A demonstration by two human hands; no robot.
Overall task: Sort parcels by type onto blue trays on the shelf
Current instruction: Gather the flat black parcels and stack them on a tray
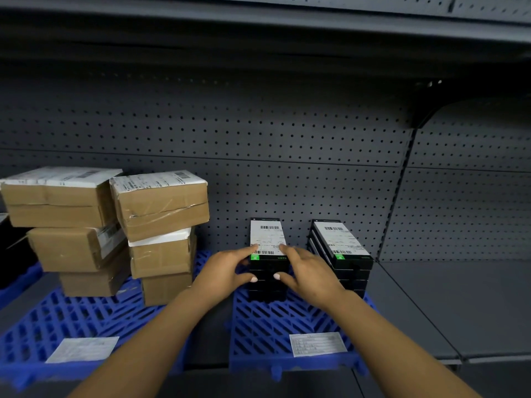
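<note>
Presently both hands, left hand (227, 268) and right hand (309, 272), clamp their fingers on the top black parcel (267, 239). It tops 1 stack on the right blue tray (287, 320).

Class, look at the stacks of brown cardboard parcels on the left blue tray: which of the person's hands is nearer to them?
Left. The left hand lies just right of the brown cardboard parcels; the right hand lies beyond the black stack both hands hold.

We face a dark grey metal shelving unit whose back panel (287, 133) is perforated pegboard, split by an upright post (402, 179) (a bracket curves out near its top). An upper shelf (258, 27) overhangs and shades the bay, while the grey shelf deck (448, 300) below catches dim light
</note>
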